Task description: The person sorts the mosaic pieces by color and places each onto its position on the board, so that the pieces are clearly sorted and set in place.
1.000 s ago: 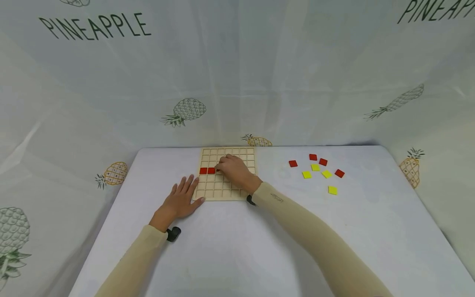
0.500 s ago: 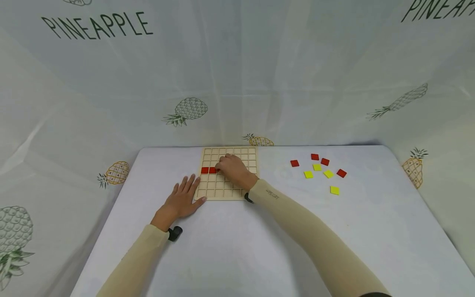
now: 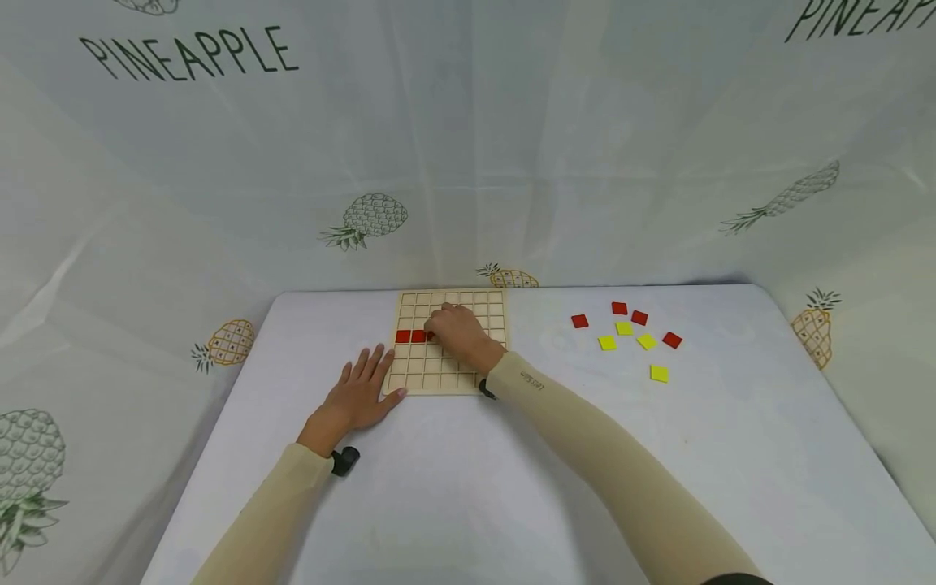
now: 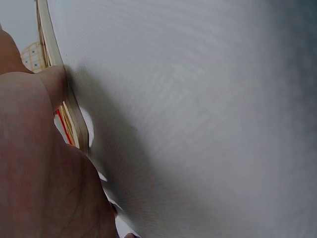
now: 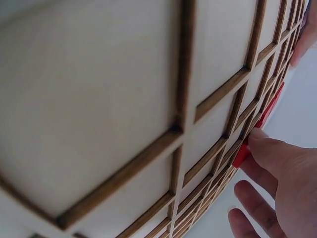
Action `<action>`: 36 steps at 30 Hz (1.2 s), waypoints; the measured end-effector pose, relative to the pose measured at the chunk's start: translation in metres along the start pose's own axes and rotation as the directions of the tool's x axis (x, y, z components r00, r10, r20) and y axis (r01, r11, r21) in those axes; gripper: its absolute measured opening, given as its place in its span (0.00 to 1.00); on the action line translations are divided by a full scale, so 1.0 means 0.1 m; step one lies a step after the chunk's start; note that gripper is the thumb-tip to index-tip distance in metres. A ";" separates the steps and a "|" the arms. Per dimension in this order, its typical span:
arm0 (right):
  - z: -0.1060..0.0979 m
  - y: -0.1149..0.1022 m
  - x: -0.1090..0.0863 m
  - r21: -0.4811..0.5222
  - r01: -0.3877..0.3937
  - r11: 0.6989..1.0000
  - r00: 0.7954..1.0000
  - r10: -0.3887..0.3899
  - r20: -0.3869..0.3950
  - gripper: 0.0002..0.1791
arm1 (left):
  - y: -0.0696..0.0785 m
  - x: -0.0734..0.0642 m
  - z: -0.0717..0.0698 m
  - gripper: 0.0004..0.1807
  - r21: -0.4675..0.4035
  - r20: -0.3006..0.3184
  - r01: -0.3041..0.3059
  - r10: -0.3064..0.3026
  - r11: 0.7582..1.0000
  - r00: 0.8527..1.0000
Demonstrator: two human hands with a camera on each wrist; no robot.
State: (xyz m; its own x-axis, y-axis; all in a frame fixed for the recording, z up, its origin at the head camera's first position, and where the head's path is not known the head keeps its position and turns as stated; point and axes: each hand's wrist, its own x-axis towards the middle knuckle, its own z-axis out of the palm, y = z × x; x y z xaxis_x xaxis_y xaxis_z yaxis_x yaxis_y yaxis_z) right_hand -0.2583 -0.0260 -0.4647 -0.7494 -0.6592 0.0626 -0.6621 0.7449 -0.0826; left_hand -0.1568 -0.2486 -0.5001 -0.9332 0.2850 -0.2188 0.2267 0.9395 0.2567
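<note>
A pale wooden grid board [image 3: 446, 382] lies at the back of the table. Two red square tiles [image 3: 403, 336] sit side by side in one of its rows, at the left edge. Just right of them, my right hand [image 3: 462, 331] pinches another red tile [image 5: 241, 154] between thumb and finger, low at the grid. In the head view the hand mostly covers this tile. My left hand [image 3: 357, 398] lies flat with fingers spread, its fingertips and thumb at the board's left edge and near corner.
Right of the board, several loose red tiles [image 3: 580, 322] and yellow tiles [image 3: 659, 374] are scattered on the white table [image 3: 468, 504]. Behind the table hangs a pale curtain [image 3: 585, 162] printed with pineapples.
The right hand stays over the same spot of the board, its forearm shifted very slightly left. The left hand keeps its place, and the loose tiles lie as before.
</note>
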 end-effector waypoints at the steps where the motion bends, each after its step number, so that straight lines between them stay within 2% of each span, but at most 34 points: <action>1: 0.00 0.00 0.00 0.004 -0.007 1.000 1.000 0.007 0.001 0.09 | 0.00 0.00 0.00 0.47 0.000 0.000 0.001 -0.001 1.000 1.000; 5: -0.02 -0.01 -0.03 0.016 -0.031 0.999 0.999 0.031 0.016 0.09 | 0.00 0.00 0.01 0.47 0.001 -0.005 0.001 -0.001 1.000 1.000; 10: -0.04 -0.01 -0.11 0.004 -0.030 1.000 0.999 0.030 0.028 0.10 | 0.07 -0.03 -0.05 0.47 0.007 0.025 0.011 -0.011 1.000 1.000; 15: -0.11 0.06 -0.26 0.063 -0.014 0.998 1.000 0.016 -0.024 0.11 | 0.13 -0.06 -0.13 0.47 -0.009 0.053 0.023 -0.022 1.000 0.998; 18: -0.17 0.15 -0.38 0.133 -0.013 0.991 0.997 0.024 -0.079 0.12 | 0.11 -0.06 -0.12 0.48 -0.027 0.044 0.019 -0.018 0.999 0.999; 20: -0.21 0.21 -0.46 0.145 -0.015 0.989 0.994 0.030 -0.102 0.14 | 0.08 -0.05 -0.08 0.48 -0.025 0.038 0.019 -0.018 1.000 0.999; 27: -0.31 0.51 -0.82 0.074 -0.067 0.995 0.989 0.076 -0.128 0.19 | 0.04 -0.01 -0.04 0.49 -0.021 0.030 0.019 -0.018 1.000 0.999; 31: -0.31 0.68 -1.04 0.068 -0.086 0.994 0.981 0.096 -0.168 0.20 | 0.03 -0.01 -0.02 0.48 -0.006 0.029 0.025 -0.024 1.000 0.999; 36: -0.29 0.90 -1.31 0.073 -0.125 0.989 0.975 0.136 -0.177 0.21 | 0.02 0.00 0.00 0.48 -0.010 0.022 0.014 -0.014 1.000 1.000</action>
State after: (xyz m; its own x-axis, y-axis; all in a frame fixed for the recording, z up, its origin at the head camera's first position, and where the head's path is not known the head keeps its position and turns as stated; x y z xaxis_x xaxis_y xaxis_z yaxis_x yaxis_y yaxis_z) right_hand -0.2196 0.1302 -0.4511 -0.8221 -0.5225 0.2262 -0.5608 0.8119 -0.1625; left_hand -0.1560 -0.2463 -0.4999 -0.9300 0.2761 -0.2427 0.2108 0.9414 0.2633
